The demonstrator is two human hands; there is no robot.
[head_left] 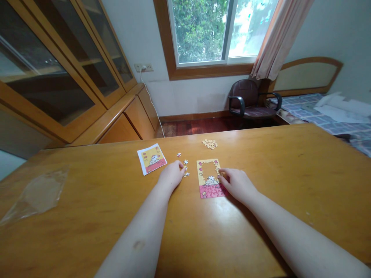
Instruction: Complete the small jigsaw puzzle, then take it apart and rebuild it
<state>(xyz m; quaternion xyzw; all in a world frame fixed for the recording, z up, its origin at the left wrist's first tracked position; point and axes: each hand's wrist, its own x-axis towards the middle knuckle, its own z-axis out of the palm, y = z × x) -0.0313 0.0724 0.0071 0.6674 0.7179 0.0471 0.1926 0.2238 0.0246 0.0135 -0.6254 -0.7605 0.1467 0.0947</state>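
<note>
Left hand (pixel 171 174) has its grip curled over by the loose pieces (pixel 186 161), can't tell if it's actually pinching one. Right hand (pixel 238 184) is loosely half open, fingertips at the right edge of the puzzle (pixel 213 191), flat on the counter (pixel 95 216).

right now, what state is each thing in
Jigsaw puzzle: partly assembled, gap inside
White puzzle pieces: loose
Yellowish puzzle pieces: loosely heaped
Picture card: flat, picture up
Plastic bag: lying flat
Left hand: at white puzzle pieces, grip unclear
Right hand: at puzzle's right edge
Glass cabinet doors: shut
Pink curtain: drawn aside
White plug: plugged in
</note>
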